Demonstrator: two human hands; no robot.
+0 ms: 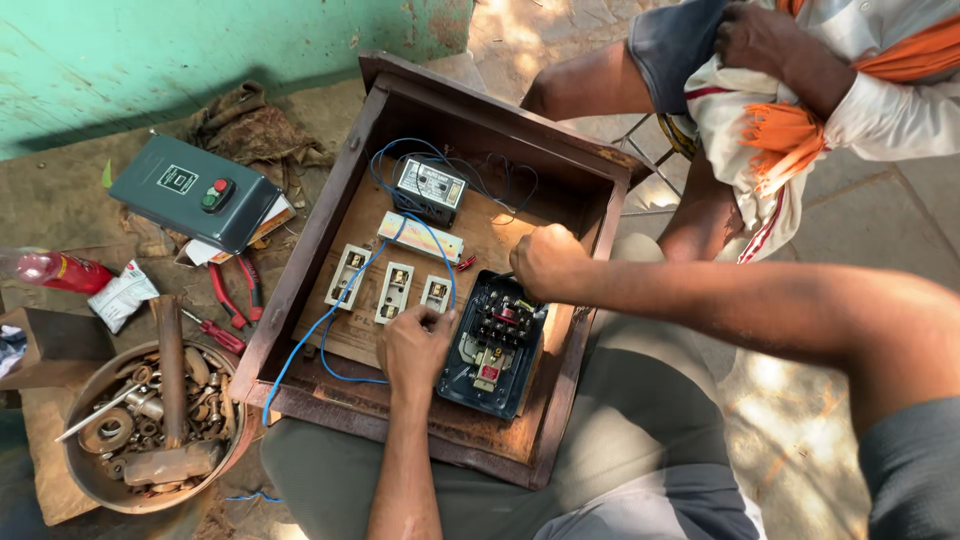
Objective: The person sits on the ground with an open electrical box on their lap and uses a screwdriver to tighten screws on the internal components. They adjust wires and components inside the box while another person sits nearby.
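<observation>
Head view: dirt floor (pixel 70 200), green wall (pixel 150 50)

Open black starter unit (pixel 493 345) lies flat inside wooden box (pixel 560 400)

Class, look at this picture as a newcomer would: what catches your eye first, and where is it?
First, the open wooden box at centre, with blue wires and white fuse holders on its board. Both hands work inside: the left hand by the fuse holders, the right hand above a black starter unit. At lower left sits a rusty bowl of scrap and a hammer.
</observation>
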